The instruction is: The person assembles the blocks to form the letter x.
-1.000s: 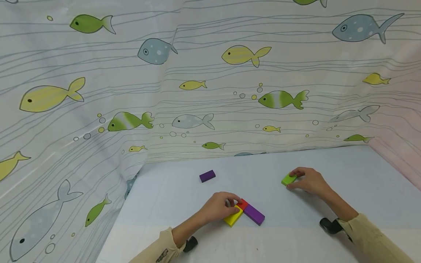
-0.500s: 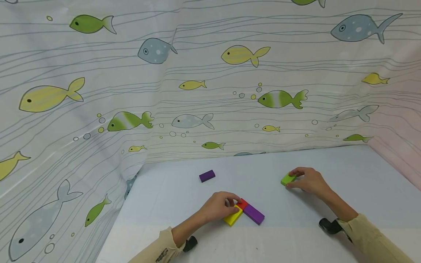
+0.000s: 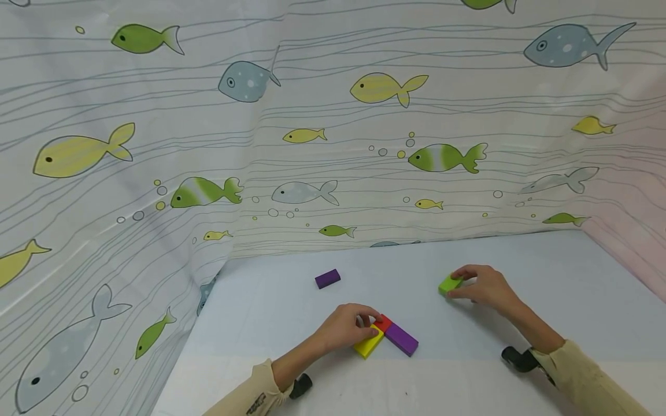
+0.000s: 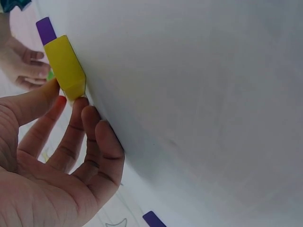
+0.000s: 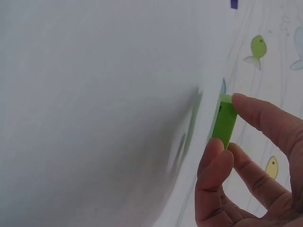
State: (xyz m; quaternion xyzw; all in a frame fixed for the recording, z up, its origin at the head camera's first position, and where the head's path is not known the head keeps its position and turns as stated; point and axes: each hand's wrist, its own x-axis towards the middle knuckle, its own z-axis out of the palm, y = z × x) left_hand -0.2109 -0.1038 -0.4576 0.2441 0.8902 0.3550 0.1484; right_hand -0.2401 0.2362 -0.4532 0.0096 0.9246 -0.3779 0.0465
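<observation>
In the head view my left hand [image 3: 340, 328] holds a yellow block [image 3: 367, 347] on the table, thumb on its top and a fingertip by a red block [image 3: 383, 322]. A purple block [image 3: 402, 339] adjoins the red one, slanting away to the lower right. The left wrist view shows the yellow block [image 4: 66, 66] between thumb and fingertips, hiding most of the red piece. Farther back on the right, my right hand [image 3: 486, 287] pinches a light green block [image 3: 448, 284] by its ends. In the right wrist view that green block [image 5: 224, 123] appears tilted, close over the white surface.
A dark purple block [image 3: 328, 278] lies alone toward the back left of the white table [image 3: 270, 312]. Fish-patterned sheeting [image 3: 312, 162] rises behind and to the left. Each wrist carries a small black device [image 3: 517, 358].
My right hand has shifted slightly left with the green block. The left hand and the yellow, red and purple blocks have stayed in place.
</observation>
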